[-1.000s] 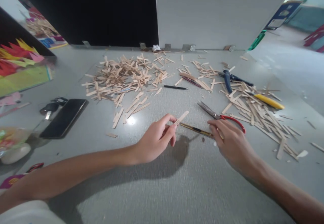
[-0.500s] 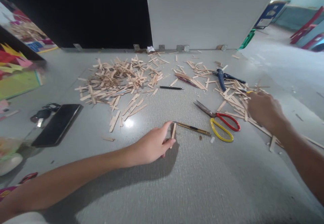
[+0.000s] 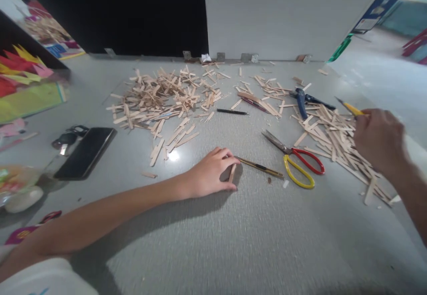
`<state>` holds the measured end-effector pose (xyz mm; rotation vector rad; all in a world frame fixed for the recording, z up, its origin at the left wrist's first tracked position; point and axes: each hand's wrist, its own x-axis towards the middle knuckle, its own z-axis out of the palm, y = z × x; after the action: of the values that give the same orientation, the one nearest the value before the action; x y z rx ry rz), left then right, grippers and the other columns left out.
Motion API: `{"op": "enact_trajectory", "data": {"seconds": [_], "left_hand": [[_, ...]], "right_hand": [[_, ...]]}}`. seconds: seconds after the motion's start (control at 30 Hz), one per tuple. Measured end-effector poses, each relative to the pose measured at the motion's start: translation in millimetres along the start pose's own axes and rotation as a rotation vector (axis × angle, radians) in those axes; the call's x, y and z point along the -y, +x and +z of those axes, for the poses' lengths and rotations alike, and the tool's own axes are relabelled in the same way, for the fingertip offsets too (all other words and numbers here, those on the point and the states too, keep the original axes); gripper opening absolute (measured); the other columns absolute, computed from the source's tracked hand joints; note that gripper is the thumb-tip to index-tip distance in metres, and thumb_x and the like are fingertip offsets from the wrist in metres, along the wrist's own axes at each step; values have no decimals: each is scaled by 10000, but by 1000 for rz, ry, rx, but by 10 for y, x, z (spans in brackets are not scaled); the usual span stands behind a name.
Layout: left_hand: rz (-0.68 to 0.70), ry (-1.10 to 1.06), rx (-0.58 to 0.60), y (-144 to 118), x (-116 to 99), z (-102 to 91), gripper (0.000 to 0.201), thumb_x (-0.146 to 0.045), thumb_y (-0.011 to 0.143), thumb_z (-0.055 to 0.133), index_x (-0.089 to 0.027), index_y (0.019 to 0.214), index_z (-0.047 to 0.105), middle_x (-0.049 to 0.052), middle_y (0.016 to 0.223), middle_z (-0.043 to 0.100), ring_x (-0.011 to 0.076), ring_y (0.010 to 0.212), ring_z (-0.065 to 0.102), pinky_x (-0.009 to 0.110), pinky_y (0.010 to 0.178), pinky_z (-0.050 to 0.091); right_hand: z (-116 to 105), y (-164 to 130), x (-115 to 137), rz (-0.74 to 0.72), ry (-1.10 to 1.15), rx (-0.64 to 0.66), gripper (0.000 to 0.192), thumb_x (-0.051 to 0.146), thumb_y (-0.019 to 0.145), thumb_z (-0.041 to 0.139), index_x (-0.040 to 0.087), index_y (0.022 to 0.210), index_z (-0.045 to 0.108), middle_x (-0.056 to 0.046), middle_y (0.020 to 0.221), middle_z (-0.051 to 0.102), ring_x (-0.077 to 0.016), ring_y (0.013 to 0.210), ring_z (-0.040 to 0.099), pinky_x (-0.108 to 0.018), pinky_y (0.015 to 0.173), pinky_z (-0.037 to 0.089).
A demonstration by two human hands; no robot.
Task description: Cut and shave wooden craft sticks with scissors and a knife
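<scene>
My left hand (image 3: 211, 173) rests near the table's middle, its thumb and fingertips closed on a short wooden craft stick (image 3: 232, 173). Just beyond those fingertips lies a slim gold cutter knife (image 3: 262, 167). On the right, my right hand (image 3: 380, 139) is above a heap of craft sticks (image 3: 343, 139). It grips a yellow-handled tool (image 3: 353, 109) whose thin dark tip points up and left; its exact kind is unclear. Between the hands lie scissors (image 3: 295, 161) with one red and one yellow handle, blades slightly apart.
A big pile of craft sticks (image 3: 163, 95) spreads at the back left. Dark blue pliers (image 3: 302, 101) and a black pen (image 3: 232, 112) lie farther back. A phone (image 3: 86, 153) is on the left. A black and white panel (image 3: 267, 19) stands behind.
My right hand has lifted the yellow-handled tool off the stick heap and moved right. My left fingers have shifted around the short stick. The view has turned slightly left.
</scene>
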<state>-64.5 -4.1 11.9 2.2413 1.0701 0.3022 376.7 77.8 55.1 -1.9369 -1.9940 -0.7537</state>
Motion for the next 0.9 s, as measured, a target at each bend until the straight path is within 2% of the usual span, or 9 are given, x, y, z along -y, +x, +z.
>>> {"op": "enact_trajectory", "data": {"seconds": [0.1, 0.17, 0.23, 0.3, 0.37, 0.47, 0.6, 0.77, 0.9], "left_hand": [[1, -37, 16, 21, 59, -59, 709, -558, 839, 917, -227, 1416, 673, 123, 1331, 630, 341, 1272, 555, 447, 1066, 476], [28, -63, 42, 44, 99, -112, 695, -570, 855, 900, -246, 1426, 670, 114, 1323, 636, 337, 1261, 559, 445, 1069, 464], [62, -59, 52, 67, 133, -153, 671, -545, 866, 899, -256, 1429, 676, 112, 1320, 643, 335, 1250, 567, 454, 1087, 445], [82, -34, 40, 83, 158, -167, 687, -535, 851, 918, -252, 1431, 682, 118, 1316, 643, 339, 1236, 571, 469, 1097, 439], [114, 2, 37, 90, 178, -159, 608, -482, 894, 893, -250, 1421, 696, 122, 1310, 638, 331, 1219, 577, 470, 1092, 447], [210, 80, 54, 93, 203, -138, 288, -279, 1066, 671, -256, 1343, 746, 118, 1292, 637, 289, 1201, 592, 427, 1057, 472], [239, 109, 57, 102, 220, -148, 261, -173, 1097, 524, -200, 1150, 779, 104, 1178, 651, 227, 1062, 650, 349, 952, 515], [172, 63, 74, 109, 180, -177, 216, -186, 1076, 534, -173, 961, 716, 72, 1079, 645, 188, 878, 664, 322, 843, 518], [211, 23, 67, 94, 142, -196, 247, -170, 1076, 536, -184, 903, 711, 60, 985, 661, 196, 892, 683, 307, 835, 516]], "right_hand": [[-429, -93, 431, 118, 332, -168, 187, 237, 968, 581, 163, 998, 751, -177, 932, 769, -265, 817, 687, -412, 769, 505], [-756, -207, 741, 123, 572, -147, 143, 335, 945, 678, 225, 931, 769, -87, 822, 763, -217, 653, 667, -363, 648, 509], [-1018, -324, 999, 40, 695, -117, 177, 432, 905, 780, 261, 864, 771, -40, 793, 778, -188, 578, 660, -320, 544, 474], [-1140, -402, 1177, -133, 693, -103, 247, 479, 967, 752, 274, 830, 758, -3, 732, 768, -166, 543, 660, -292, 489, 443], [-1096, -421, 1284, -287, 654, -131, 258, 447, 1033, 707, 260, 857, 734, 11, 722, 762, -149, 536, 660, -281, 483, 451], [-822, -369, 1363, -499, 600, -167, 237, 318, 1121, 571, 226, 942, 698, -29, 826, 776, -164, 667, 718, -282, 591, 537], [-513, -335, 1409, -672, 467, -137, 248, 220, 1126, 500, 197, 1032, 729, -103, 999, 789, -211, 833, 737, -323, 717, 581], [-536, -479, 1462, -818, 409, 78, 360, 78, 1084, 432, 201, 1097, 770, -134, 1082, 770, -266, 935, 708, -403, 845, 590], [-501, -541, 1460, -860, 354, 105, 387, 61, 1076, 428, 207, 1114, 784, -139, 1093, 763, -288, 982, 700, -411, 831, 574]]}}
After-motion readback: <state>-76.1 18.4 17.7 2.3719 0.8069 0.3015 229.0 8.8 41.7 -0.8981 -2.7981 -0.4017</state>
